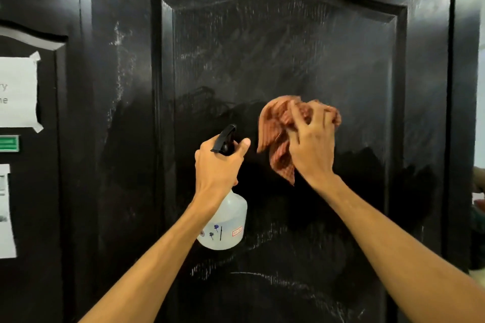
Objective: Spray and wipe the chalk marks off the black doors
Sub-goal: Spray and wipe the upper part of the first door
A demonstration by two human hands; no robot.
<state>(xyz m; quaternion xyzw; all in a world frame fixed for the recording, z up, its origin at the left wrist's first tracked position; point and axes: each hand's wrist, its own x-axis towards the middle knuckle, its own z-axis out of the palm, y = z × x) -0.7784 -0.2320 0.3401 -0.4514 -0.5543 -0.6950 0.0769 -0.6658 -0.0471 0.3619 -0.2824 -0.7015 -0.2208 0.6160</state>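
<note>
Fingers point(294, 114): right hand point(312, 144) bunches cloth point(274, 123) on door point(262, 47), mid-panel | left hand point(215, 165) grips spray bottle point(228, 223)

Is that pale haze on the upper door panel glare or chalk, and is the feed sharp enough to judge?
Head view: the streaky haze on the black panelled door looks like smeared chalk, not glare; the dark glossy patch beside the orange checked cloth reads as wet; door edges bow from the wide-angle lens.

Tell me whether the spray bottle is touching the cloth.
Apart. The head view shows black door between the spray bottle, gripped by the left hand, and the cloth bunched in the right hand.
</note>
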